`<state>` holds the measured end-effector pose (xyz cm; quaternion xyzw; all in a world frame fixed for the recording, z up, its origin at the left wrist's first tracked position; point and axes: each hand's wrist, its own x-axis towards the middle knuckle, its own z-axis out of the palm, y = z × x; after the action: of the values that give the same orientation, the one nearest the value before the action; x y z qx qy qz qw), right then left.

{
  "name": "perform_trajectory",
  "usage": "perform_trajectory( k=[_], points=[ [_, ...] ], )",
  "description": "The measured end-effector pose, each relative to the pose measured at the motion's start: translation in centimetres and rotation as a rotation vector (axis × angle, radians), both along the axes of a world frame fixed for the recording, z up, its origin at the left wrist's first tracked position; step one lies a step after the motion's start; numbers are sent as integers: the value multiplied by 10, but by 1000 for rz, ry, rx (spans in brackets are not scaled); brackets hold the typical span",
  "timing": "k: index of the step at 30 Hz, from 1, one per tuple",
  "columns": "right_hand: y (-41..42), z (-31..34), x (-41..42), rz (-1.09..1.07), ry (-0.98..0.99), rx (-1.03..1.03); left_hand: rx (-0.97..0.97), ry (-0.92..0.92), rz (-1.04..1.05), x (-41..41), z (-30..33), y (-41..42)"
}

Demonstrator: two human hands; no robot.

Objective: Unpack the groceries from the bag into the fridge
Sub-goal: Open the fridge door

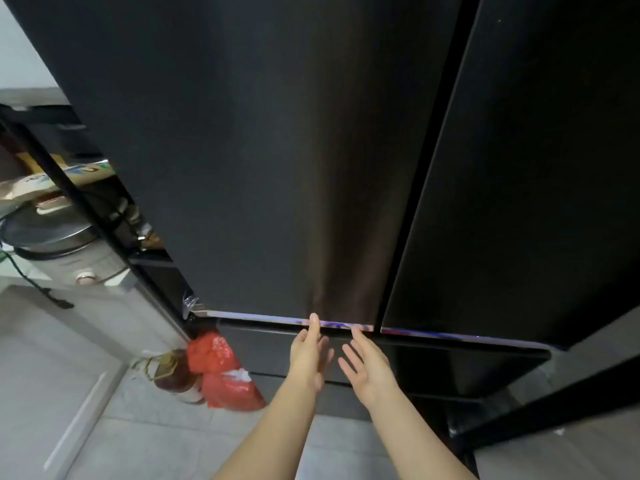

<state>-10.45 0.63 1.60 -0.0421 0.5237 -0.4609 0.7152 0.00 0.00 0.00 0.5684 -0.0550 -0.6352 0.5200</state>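
Note:
A tall black fridge fills the view, with its left upper door (242, 150) and right upper door (519, 168) both closed. Below them is a dark drawer front (263, 348). My left hand (310, 355) is open, its fingertips touching the bottom edge of the left door near the seam between the doors. My right hand (367, 365) is open beside it, fingertips also at that bottom edge. Neither hand holds anything. A red plastic bag (225, 372) sits on the floor against the fridge's lower left corner.
A brown glass bottle (173, 372) stands on the floor left of the red bag. To the left, a black shelf frame (76, 199) holds a rice cooker (65, 247) and packets. The floor (145, 441) is pale tile.

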Motion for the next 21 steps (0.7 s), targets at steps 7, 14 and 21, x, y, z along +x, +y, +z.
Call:
perform_trajectory(
  k=[7,14,21],
  points=[
    [-15,-6,-5,34,-111,-94,-34,122,45,4,-2,-8],
    [-21,-7,-4,38,-142,-106,-103,247,104,3,2,-14],
    [-16,-2,3,24,-98,-100,-112,361,122,5,13,-10]
  ],
)
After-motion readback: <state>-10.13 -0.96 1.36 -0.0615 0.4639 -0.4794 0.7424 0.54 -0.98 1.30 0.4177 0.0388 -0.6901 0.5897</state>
